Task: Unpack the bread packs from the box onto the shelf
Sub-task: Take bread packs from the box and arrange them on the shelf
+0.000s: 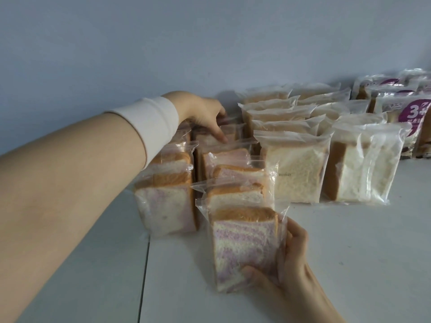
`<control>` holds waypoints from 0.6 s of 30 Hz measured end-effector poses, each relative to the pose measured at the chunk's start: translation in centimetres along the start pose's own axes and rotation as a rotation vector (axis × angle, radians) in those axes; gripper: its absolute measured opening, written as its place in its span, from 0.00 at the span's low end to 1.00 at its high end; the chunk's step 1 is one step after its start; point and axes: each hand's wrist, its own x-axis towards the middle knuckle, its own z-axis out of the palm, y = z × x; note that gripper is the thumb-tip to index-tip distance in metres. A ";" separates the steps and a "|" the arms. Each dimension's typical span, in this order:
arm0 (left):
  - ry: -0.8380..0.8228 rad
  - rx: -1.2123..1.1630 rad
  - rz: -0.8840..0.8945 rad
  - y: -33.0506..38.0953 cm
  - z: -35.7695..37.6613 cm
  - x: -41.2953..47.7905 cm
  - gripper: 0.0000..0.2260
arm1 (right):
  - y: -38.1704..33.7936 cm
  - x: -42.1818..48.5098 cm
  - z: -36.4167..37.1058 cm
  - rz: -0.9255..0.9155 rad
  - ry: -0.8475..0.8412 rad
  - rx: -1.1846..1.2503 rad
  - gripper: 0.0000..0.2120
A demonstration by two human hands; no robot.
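Now your right hand grips the upright purple-swirl pack on the shelf, at 6 o'clock of its row, while your left hand rests loose-fingered on the 12 o'clock end.

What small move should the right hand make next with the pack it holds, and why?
Probably slide the pack back against the purple row and let go. The right hand grips it upright at the front of that row, while the left hand rests on the rear packs.
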 end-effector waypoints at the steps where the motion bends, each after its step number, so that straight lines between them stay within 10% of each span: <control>1: 0.019 -0.014 0.025 0.0 0.0 -0.2 0.26 | 0.0 0.2 0.1 -0.011 0.000 0.010 0.36; 18: 0.349 -0.129 0.150 0.2 0.0 -3.7 0.29 | 1.7 5.8 1.1 -0.058 0.032 -0.030 0.34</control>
